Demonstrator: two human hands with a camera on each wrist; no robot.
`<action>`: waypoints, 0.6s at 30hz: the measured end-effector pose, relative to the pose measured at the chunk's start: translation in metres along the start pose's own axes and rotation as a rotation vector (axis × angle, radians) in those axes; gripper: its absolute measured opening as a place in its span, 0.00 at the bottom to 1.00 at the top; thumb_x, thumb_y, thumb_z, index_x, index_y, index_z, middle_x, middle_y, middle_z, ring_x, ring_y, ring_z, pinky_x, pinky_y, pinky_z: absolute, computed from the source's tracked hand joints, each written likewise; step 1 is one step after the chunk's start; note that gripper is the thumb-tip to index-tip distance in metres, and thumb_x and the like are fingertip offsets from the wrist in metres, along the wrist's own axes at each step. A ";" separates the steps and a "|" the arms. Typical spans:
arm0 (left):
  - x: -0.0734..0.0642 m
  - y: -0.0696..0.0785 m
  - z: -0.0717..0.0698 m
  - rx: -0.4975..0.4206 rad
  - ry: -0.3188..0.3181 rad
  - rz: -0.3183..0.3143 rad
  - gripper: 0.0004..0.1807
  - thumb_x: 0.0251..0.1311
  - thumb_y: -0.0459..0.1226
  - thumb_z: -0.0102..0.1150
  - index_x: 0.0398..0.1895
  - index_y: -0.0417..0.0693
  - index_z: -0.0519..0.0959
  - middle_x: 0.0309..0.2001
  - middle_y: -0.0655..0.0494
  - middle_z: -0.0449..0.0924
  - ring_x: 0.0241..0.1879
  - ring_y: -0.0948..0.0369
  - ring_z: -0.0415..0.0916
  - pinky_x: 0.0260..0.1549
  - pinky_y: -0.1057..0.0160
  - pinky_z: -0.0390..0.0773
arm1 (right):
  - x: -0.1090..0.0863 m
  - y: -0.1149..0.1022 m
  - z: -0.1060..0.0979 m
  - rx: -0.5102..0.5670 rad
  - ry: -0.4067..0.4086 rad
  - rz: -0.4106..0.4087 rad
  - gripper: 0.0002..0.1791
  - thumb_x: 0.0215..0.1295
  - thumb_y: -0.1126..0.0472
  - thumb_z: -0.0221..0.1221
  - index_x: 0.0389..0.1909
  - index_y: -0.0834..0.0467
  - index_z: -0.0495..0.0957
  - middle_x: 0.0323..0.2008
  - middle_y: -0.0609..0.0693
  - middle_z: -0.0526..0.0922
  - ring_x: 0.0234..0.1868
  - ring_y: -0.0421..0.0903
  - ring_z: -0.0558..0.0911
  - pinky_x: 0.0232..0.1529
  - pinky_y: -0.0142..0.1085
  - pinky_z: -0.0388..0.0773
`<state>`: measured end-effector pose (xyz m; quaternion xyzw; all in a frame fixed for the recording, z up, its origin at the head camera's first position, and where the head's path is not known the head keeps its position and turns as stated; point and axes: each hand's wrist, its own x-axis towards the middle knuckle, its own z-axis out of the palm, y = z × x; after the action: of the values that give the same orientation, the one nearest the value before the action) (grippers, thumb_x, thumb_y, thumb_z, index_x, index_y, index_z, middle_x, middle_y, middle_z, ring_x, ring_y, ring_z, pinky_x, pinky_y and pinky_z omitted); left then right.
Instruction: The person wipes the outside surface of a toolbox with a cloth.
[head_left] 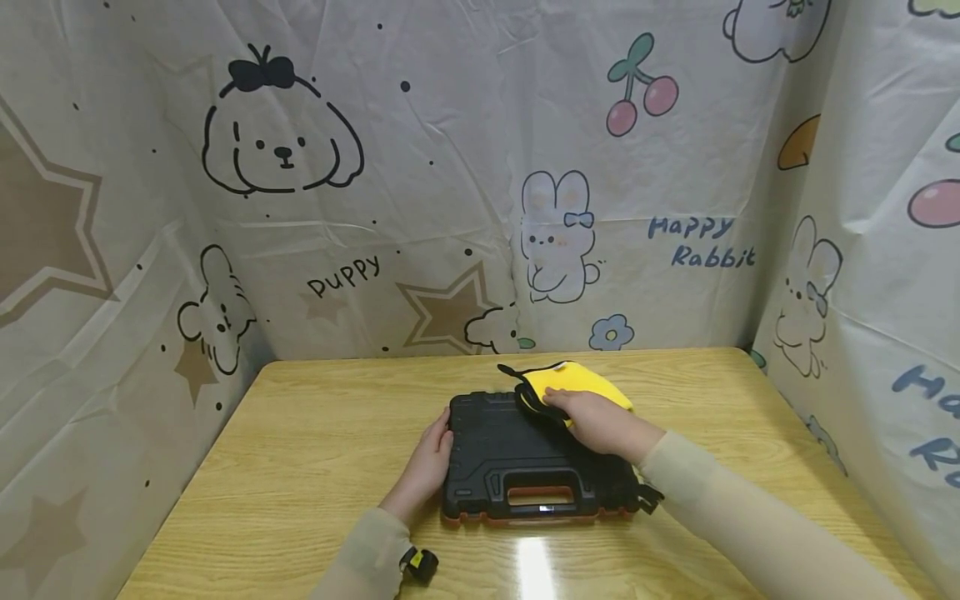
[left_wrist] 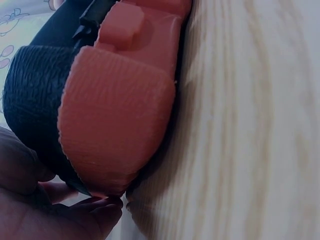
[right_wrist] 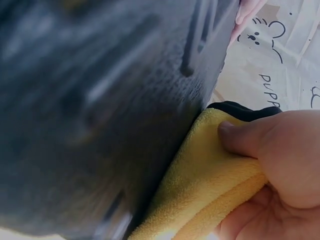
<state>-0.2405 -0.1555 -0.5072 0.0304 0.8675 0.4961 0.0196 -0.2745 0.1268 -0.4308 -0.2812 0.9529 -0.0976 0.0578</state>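
Note:
A black plastic carrying case (head_left: 487,442) with an orange-red lower half lies flat on the wooden table, its handle towards me. My left hand (head_left: 429,458) rests against the case's left side, fingers along the edge. In the left wrist view, those fingertips touch the orange lower shell (left_wrist: 117,115) close to the tabletop. With my right hand (head_left: 600,423) I hold a yellow cloth (head_left: 581,379) with black edging, over the far right part of the lid. The right wrist view shows the thumb pressing the folded cloth (right_wrist: 200,165) against the fingers, with its edge right at the case's surface.
The light wooden table (head_left: 322,450) is enclosed at the back and sides by a printed curtain (head_left: 450,208). Black straps with small black pieces hang at both wrists, the left one (head_left: 423,567) low over the table.

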 end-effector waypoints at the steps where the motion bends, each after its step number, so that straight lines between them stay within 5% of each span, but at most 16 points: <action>1: 0.000 0.000 0.000 0.000 0.000 -0.001 0.28 0.82 0.34 0.38 0.80 0.35 0.55 0.77 0.28 0.54 0.78 0.34 0.52 0.75 0.35 0.55 | -0.001 0.000 0.000 0.001 -0.004 0.004 0.28 0.67 0.77 0.56 0.68 0.64 0.75 0.72 0.59 0.73 0.73 0.57 0.72 0.73 0.51 0.69; 18: 0.000 -0.001 0.001 0.018 0.009 0.022 0.28 0.81 0.33 0.38 0.80 0.33 0.56 0.76 0.27 0.55 0.77 0.33 0.52 0.75 0.35 0.56 | -0.044 -0.010 0.008 -0.015 0.002 -0.060 0.26 0.69 0.76 0.56 0.68 0.66 0.73 0.72 0.61 0.73 0.71 0.58 0.75 0.68 0.51 0.75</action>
<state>-0.2407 -0.1551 -0.5083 0.0381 0.8717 0.4885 0.0100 -0.2312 0.1414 -0.4337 -0.3097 0.9449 -0.0927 0.0516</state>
